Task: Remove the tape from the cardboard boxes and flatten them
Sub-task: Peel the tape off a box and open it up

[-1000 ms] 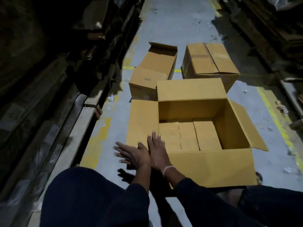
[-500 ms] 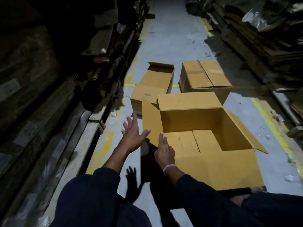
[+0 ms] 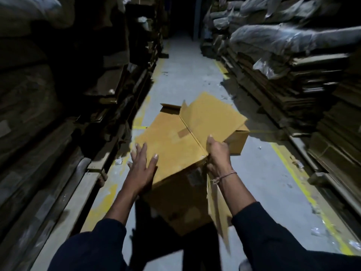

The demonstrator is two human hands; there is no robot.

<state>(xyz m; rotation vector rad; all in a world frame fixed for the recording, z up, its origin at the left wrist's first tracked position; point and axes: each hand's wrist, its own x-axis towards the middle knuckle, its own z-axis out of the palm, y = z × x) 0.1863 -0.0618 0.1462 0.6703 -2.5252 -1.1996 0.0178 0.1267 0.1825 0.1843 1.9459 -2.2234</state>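
Your right hand (image 3: pixel 217 153) gripped the tipped cardboard box (image 3: pixel 175 145) over the aisle floor (image 3: pixel 259 173) while your left hand (image 3: pixel 142 167) lay flat and spread against it, so the one-sided hold risked letting it twist free.

The tilted box (image 3: pixel 175 145) hides the far boxes (one corner (image 3: pixel 237 139) shows); aisle end too dark.

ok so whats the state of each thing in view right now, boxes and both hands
large tan cardboard box: tipped over, lifted at its near end, not flattened, a tape strip left on its upper face
second brown cardboard box behind it: upright on the floor, mostly hidden
left hand: fingers spread straight, at the large box's left edge
right hand: gripping the large box's right corner
stacked flat cardboard sheets on the right: flattened, piled
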